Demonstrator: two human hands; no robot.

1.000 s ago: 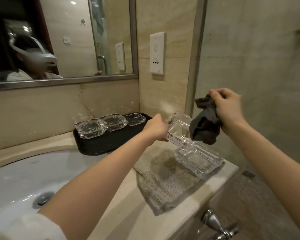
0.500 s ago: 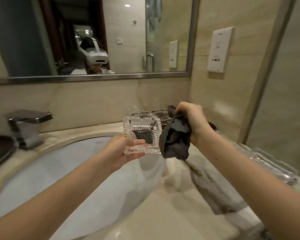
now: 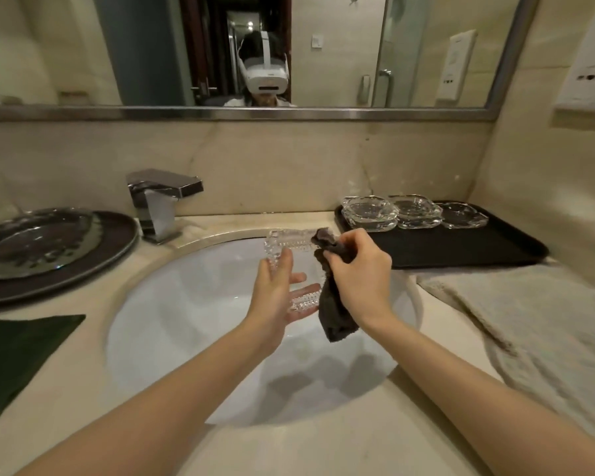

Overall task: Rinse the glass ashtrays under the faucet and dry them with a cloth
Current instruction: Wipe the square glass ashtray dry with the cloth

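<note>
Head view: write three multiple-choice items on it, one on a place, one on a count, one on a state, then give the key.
1. Where is the black tray?
A. right of the sink
B. inside the sink
C. left of the faucet

2. How many glass ashtrays lie on the tray?
A. one
B. three
C. five

3. What does the right hand hold?
A. nothing
B. a dark cloth
C. a sponge

Key: 1 A, it sits on the counter right of the basin. 2 B, three lie in a row. 3 B, the cloth is bunched in its fingers against the cut-glass ashtray in the left hand.
</note>
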